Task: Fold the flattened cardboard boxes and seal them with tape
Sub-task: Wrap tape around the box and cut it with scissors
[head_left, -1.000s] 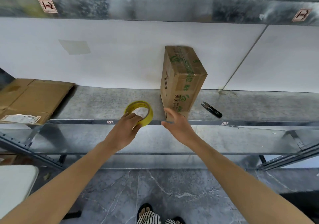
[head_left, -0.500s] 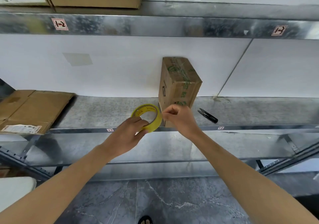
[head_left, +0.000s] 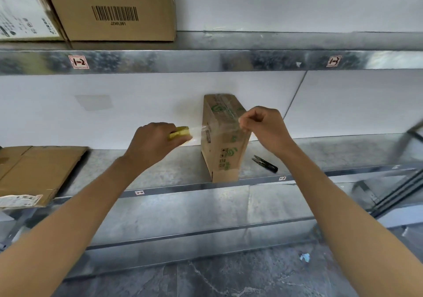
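Note:
A folded brown cardboard box (head_left: pixel 223 150) with green print stands upright on the metal shelf (head_left: pixel 160 170), near its front edge. My left hand (head_left: pixel 153 139) grips a yellow tape roll (head_left: pixel 179 133) just left of the box. A clear tape strip (head_left: pixel 219 128) stretches from the roll across the box's front to my right hand (head_left: pixel 261 125). That hand pinches the strip's free end at the box's upper right. Flattened cardboard boxes (head_left: pixel 34 170) lie stacked at the shelf's left end.
Small black snips (head_left: pixel 265 163) lie on the shelf right of the box. The upper shelf holds a barcoded carton (head_left: pixel 114 8) and a labelled box (head_left: pixel 23 10). A lower shelf (head_left: pixel 194 216) and marble floor (head_left: pixel 206 278) are below.
My left hand lifted the tape roll off the shelf edge. My right hand took the tape end and pulled it rightward, drawing a strip across the box. The view tilted upward.

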